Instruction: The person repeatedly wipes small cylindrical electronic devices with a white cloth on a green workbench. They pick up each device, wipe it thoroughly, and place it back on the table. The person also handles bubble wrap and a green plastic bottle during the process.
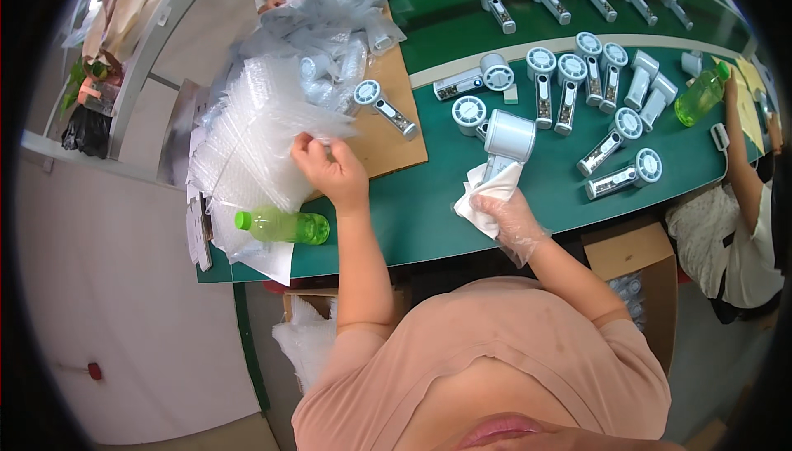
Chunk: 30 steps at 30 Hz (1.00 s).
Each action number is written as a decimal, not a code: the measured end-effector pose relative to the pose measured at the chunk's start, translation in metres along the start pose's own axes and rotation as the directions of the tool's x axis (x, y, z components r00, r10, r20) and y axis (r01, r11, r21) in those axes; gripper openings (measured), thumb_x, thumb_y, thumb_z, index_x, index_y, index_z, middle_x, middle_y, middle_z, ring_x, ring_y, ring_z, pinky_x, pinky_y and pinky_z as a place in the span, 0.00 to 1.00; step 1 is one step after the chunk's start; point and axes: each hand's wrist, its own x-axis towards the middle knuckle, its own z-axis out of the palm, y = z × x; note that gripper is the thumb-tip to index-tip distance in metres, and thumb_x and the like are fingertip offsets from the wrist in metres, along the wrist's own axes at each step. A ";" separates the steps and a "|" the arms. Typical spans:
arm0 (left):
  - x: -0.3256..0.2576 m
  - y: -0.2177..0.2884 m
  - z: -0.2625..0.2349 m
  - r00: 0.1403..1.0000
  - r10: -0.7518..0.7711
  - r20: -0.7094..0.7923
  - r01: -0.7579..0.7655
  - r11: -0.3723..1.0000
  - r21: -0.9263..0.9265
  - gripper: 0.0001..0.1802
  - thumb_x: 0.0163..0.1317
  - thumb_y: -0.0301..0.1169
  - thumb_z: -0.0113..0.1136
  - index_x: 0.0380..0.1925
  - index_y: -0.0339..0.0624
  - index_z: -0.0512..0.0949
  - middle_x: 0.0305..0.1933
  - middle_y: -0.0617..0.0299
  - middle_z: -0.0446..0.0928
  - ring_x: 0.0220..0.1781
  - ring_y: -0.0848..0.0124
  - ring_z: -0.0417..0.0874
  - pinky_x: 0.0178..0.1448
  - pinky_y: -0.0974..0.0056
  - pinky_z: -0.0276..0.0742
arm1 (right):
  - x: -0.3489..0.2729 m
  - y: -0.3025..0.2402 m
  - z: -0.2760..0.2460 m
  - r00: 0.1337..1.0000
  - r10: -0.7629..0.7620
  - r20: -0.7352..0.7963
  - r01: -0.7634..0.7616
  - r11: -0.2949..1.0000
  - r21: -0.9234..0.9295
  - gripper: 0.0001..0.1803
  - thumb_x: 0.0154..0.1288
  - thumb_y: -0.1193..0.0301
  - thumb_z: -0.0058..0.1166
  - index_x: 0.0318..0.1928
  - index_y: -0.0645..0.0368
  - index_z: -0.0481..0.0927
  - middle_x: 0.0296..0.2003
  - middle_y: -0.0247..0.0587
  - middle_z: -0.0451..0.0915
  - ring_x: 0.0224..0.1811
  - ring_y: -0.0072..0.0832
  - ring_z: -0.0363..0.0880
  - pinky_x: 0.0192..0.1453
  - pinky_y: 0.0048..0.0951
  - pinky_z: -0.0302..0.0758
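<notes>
My left hand is bare and closed, its fingertips pinching the edge of a bubble-wrap bag at the right side of a fanned-out stack. My right hand, in a thin clear glove, grips a light-blue handheld fan by its handle through a folded white cloth. The fan's round head points up, away from me. Just left of it stands another fan, partly covered by the held one. A single fan lies on brown cardboard, right of the bag stack.
Several fans lie on the green table to the right; more sit on the far green belt. Green bottles stand out: one lying, one upright. Bagged fans pile up far left. Co-workers sit opposite and at right.
</notes>
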 end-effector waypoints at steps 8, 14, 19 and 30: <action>0.054 -0.093 -0.013 0.821 -0.397 0.409 0.567 0.646 -0.511 0.04 0.69 0.27 0.56 0.37 0.40 0.78 0.47 0.63 0.79 0.48 0.72 0.76 0.55 0.65 0.72 | -0.008 -0.010 0.015 0.997 0.074 -0.016 -0.075 0.989 -0.127 0.30 0.59 0.77 0.63 0.61 0.64 0.69 0.50 0.43 0.79 0.51 0.32 0.81 0.58 0.33 0.80; 0.037 -0.031 -0.027 0.661 -0.480 0.576 0.725 0.605 -0.329 0.03 0.69 0.30 0.59 0.37 0.44 0.79 0.33 0.73 0.75 0.35 0.82 0.72 0.43 0.73 0.69 | 0.022 -0.018 0.061 0.938 -0.066 0.339 0.110 0.988 -0.111 0.32 0.58 0.76 0.66 0.62 0.62 0.69 0.50 0.40 0.79 0.53 0.31 0.81 0.59 0.35 0.80; 0.008 -0.034 -0.020 0.600 -0.418 0.682 0.798 0.369 -0.476 0.05 0.71 0.31 0.57 0.41 0.45 0.79 0.36 0.71 0.79 0.38 0.81 0.76 0.37 0.72 0.73 | 0.088 -0.003 0.130 0.840 -0.188 0.508 0.382 0.871 -0.310 0.32 0.61 0.71 0.70 0.64 0.58 0.71 0.52 0.38 0.79 0.53 0.26 0.79 0.58 0.31 0.78; 0.003 -0.025 -0.027 0.343 -0.493 0.799 0.773 -0.335 -0.539 0.46 0.70 0.69 0.39 0.72 0.43 0.62 0.72 0.50 0.66 0.73 0.52 0.66 0.74 0.44 0.63 | 0.127 0.014 0.161 0.832 -0.336 0.441 0.495 0.809 -0.317 0.21 0.62 0.74 0.65 0.55 0.60 0.77 0.44 0.34 0.81 0.46 0.22 0.80 0.52 0.28 0.79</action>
